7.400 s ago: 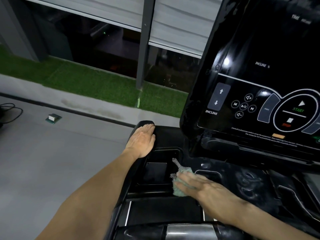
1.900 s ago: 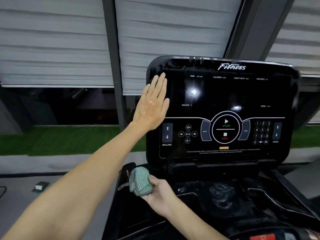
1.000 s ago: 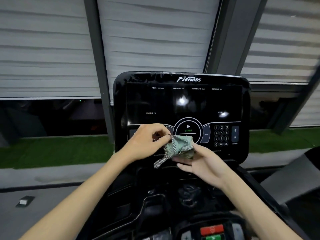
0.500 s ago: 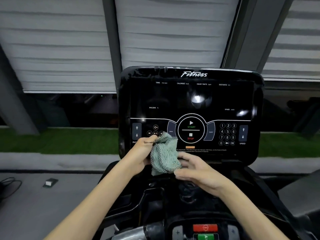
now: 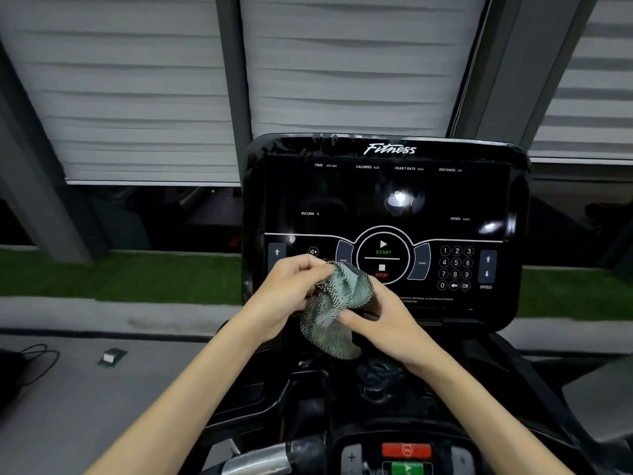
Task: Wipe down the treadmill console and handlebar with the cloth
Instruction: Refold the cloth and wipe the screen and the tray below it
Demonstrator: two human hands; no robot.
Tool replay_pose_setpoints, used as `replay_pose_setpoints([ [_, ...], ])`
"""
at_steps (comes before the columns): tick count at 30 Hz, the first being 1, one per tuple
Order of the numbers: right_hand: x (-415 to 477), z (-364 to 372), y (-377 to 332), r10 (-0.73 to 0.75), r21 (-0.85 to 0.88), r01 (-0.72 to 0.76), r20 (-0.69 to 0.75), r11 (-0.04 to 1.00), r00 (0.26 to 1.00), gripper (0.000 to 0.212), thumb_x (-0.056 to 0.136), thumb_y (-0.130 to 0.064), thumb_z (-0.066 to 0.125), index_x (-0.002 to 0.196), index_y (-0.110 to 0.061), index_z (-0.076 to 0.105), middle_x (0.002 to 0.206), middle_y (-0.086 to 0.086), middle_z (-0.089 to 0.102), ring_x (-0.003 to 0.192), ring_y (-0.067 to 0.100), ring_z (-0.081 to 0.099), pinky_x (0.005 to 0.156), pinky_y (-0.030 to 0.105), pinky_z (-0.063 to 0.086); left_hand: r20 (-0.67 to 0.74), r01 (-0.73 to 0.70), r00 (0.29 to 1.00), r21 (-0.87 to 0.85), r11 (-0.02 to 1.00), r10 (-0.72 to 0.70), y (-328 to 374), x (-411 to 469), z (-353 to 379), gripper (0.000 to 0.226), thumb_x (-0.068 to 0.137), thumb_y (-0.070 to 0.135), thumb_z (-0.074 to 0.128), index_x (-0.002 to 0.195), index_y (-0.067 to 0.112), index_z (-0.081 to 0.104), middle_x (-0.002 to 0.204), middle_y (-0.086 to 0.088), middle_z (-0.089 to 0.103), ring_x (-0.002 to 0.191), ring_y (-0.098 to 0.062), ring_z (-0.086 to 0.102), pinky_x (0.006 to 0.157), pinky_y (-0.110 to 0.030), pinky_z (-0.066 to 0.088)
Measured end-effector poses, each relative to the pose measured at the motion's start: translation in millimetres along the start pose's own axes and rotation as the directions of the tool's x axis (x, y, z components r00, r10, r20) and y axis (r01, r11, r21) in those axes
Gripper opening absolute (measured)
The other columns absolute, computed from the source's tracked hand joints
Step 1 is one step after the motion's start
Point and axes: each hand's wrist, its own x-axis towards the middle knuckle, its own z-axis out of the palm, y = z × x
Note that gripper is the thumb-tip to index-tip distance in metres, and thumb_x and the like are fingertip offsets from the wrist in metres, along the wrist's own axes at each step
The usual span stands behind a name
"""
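Cloth (image 5: 334, 308) now off the tray, both hands (image 5: 291, 293) (image 5: 383, 323) pinching and refolding it before the console (image 5: 387, 200): screen wipe likely next.

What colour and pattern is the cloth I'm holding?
The cloth is pale green with a dark checkered mesh weave, seen best in the head view.

Grey floor (image 5: 78, 413), small box (image 5: 111, 356), black cable (image 5: 44, 345)
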Motion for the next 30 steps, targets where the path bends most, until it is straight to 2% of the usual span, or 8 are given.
replay_pose_setpoints([
  [3, 3.8, -0.5, -7.0, 0.047, 0.052, -0.042, -0.082, 0.998, 0.996, 0.019, 0.096, -0.029, 0.058, 0.111, -0.023, 0.068, 0.109, -0.011, 0.070, 0.104, 0.003, 0.063, 0.095, 0.027, 0.047, -0.019, -0.033, 0.999, 0.063, 0.997, 0.034, 1.0, -0.9, 2.5, 0.017, 0.098, 0.026, 0.057, 0.089, 0.017, 0.067, 0.093, -0.004, 0.074, 0.083, -0.009, 0.068, 0.073, -0.027, 0.049],
  [8, 5.1, -18.3, -12.3, 0.050, 0.007, -0.050, -0.093, 0.999, 0.994, 0.027, 0.099, -0.019, 0.049, 0.085, -0.014, 0.072, 0.088, -0.001, 0.070, 0.084, 0.010, 0.062, 0.083, 0.029, 0.048, -0.017, -0.032, 0.999, 0.225, 0.974, 0.037, -1.1, -0.6, -7.8, 0.020, 0.099, 0.031, 0.053, 0.087, 0.024, 0.067, 0.082, -0.002, 0.069, 0.075, -0.010, 0.060, 0.070, -0.026, 0.042],
  [12, 13.1, -33.6, -14.5, -0.062, -0.247, 0.027, -0.138, 0.969, 0.989, 0.019, 0.095, -0.017, 0.055, 0.085, -0.014, 0.071, 0.084, 0.003, 0.070, 0.084, 0.022, 0.064, 0.084, 0.041, 0.049, 0.028, -0.076, 0.997, 0.402, 0.913, 0.071, -2.9, -0.5, -10.8, 0.016, 0.100, 0.035, 0.050, 0.093, 0.026, 0.062, 0.071, -0.009, 0.058, 0.063, -0.016, 0.047, 0.068, -0.029, 0.040],
  [16, 19.6, -41.9, -23.0, -0.015, -0.180, -0.014, -0.155, 0.984, 0.988, 0.013, 0.093, -0.019, 0.060, 0.087, -0.019, 0.072, 0.088, -0.001, 0.072, 0.087, 0.016, 0.069, 0.085, 0.044, 0.055, 0.006, -0.186, 0.976, 0.529, 0.828, 0.216, -1.4, 2.1, -10.1, 0.014, 0.101, 0.025, 0.049, 0.090, 0.022, 0.058, 0.046, 0.008, 0.039, 0.044, -0.010, 0.027, 0.049, -0.021, 0.027],
  [21, 18.9, -35.1, -26.9, 0.054, -0.028, -0.057, -0.119, 0.998, 0.991, 0.013, 0.094, -0.029, 0.060, 0.099, -0.022, 0.069, 0.098, -0.003, 0.071, 0.093, 0.014, 0.068, 0.082, 0.034, 0.056, -0.050, -0.206, 0.960, 0.544, 0.813, 0.277, -0.7, 4.8, -3.0, 0.016, 0.096, 0.031, 0.054, 0.082, 0.024, 0.060, 0.044, 0.011, 0.046, 0.048, -0.010, 0.034, 0.057, -0.023, 0.034],
  [26, 10.3, -21.8, -22.8, 0.048, -0.314, -0.002, 0.138, 0.949, 0.989, 0.111, 0.052, -0.061, 0.086, 0.141, -0.052, 0.019, 0.137, -0.007, 0.046, 0.122, 0.007, 0.049, 0.102, 0.030, 0.041, -0.043, -0.119, 0.983, 0.579, 0.806, 0.177, 1.9, 10.6, 2.9, 0.019, 0.092, 0.041, 0.057, 0.074, 0.035, 0.055, 0.063, 0.013, 0.059, 0.078, -0.017, 0.044, 0.074, -0.033, 0.037],
  [28, 11.5, -14.2, -16.4, 0.017, -0.472, 0.038, 0.112, 0.881, 0.994, 0.109, 0.054, -0.054, 0.085, 0.140, -0.053, 0.017, 0.130, -0.004, 0.045, 0.120, 0.010, 0.045, 0.100, 0.032, 0.040, -0.031, -0.084, 0.992, 0.578, 0.812, 0.124, 5.2, 11.6, 1.4, 0.016, 0.092, 0.041, 0.058, 0.078, 0.033, 0.057, 0.071, 0.008, 0.062, 0.081, -0.017, 0.049, 0.073, -0.033, 0.040],
  [30, 16.2, -13.9, -10.0, -0.048, -0.502, 0.070, 0.056, 0.862, 0.997, 0.077, 0.067, -0.038, 0.078, 0.132, -0.045, 0.036, 0.114, -0.005, 0.055, 0.107, 0.012, 0.054, 0.093, 0.031, 0.046, -0.029, -0.037, 0.997, 0.585, 0.810, 0.066, 7.9, 11.8, -3.8, 0.018, 0.090, 0.045, 0.060, 0.084, 0.028, 0.062, 0.085, 0.005, 0.068, 0.083, -0.014, 0.058, 0.075, -0.031, 0.045],
])
